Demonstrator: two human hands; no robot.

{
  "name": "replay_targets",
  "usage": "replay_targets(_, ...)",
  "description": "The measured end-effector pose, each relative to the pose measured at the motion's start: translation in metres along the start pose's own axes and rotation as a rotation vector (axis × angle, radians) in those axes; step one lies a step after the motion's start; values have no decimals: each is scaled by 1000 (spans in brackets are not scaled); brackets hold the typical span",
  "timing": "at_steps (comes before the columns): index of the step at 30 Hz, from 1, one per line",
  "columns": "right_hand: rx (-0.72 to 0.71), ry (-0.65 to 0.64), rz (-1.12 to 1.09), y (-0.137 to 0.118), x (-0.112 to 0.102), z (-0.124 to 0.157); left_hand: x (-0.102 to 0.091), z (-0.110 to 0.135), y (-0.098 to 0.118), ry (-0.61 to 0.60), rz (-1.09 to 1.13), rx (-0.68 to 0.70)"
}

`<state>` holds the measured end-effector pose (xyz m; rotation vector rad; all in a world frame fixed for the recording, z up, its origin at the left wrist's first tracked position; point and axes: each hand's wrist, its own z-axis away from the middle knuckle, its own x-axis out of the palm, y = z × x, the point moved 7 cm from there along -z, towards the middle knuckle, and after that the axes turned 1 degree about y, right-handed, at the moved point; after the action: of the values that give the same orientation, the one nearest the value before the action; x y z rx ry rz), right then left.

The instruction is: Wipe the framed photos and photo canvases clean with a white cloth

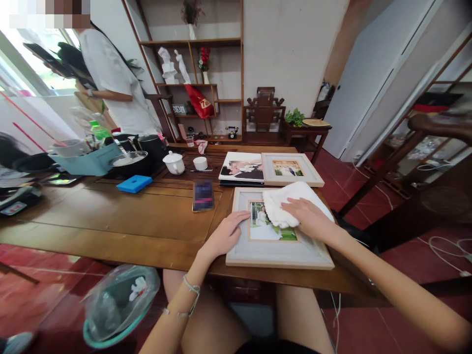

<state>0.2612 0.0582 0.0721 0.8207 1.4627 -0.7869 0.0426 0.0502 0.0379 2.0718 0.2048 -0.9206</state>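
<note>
From the head view, the picture frame (279,248) lies flat at the near edge of the wooden table (110,216), long axis pointing away. The left hand (224,235) rests open on its left border; the right hand (309,217) presses the white cloth (291,202) on its glass.

- Block counter (179,109) on the wooden shelf unit (228,42): pale cubes bearing dark digits, read as "031"
- Red pennant (199,102) hanging beside the counter on the same shelf: pale mark near its lower end, apparently "70"; further lettering too small to tell
- Phone (203,195) lying flat on the table (110,216): screen blurred, nothing legible
- Flat device (14,208) at the table's left edge: label print too small to read
</note>
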Motion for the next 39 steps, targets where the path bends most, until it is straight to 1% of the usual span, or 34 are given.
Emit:
replay_targets(2,-25,-50,-14,-19,-3,16,0,-2,-2,6,18,-27)
replay_targets(5,-131,-127,-112,-62,-10,42,-2,-5,-6,34,58,-85)
replay_targets(7,-217,-147,-181,-87,-13,54,-4,-6,-8,62,92,-114)
replay_targets(9,-258,-128,-219,-98,-13,57,-6,-6,-7,86,121,-121)
replay_targets(11,-230,-93,-210,-91,-7,48,-8,-7,-5,97,145,-107)
replay_targets(12,-191,-70,-185,-80,-2,40,-8,-7,-4,100,155,-96)
replay_targets(15,-51,20,-59,-39,7,10,-8,-8,-1,100,170,-47)
replay_targets(17,34,65,27,-15,6,-9,-6,-8,1,74,161,-11)
replay_targets(19,101,59,99,-3,3,-24,-3,-7,2,31,143,21)
replay_targets(20,125,47,126,-3,1,-29,-1,-6,3,12,131,32)
replay_targets(22,146,22,158,-13,-3,-34,1,-5,2,-6,102,38)
replay_targets(25,115,-6,157,-50,-7,-30,2,-3,-1,19,63,0)
replay_targets(27,47,-69,142,-80,-6,-19,2,-2,-4,47,52,-32)
replay_targets(29,-60,-139,108,-109,-6,-2,2,-2,-5,67,53,-44)
replay_targets(31,-195,-165,54,-131,-9,18,3,-1,-6,73,57,-38)
replay_targets(32,-260,-162,20,-138,-13,28,3,-1,-5,70,56,-33)
replay_targets(34,-358,-170,-64,-141,-20,45,5,-1,-5,51,46,-23)
replay_targets(35,-380,-190,-109,-137,-23,52,5,-1,-5,40,35,-16)
replay_targets(37,-346,-232,-186,-116,-26,60,6,-1,-3,19,7,5)
replay_targets(39,-244,-242,-208,-86,-27,61,6,-2,-1,6,-20,33)
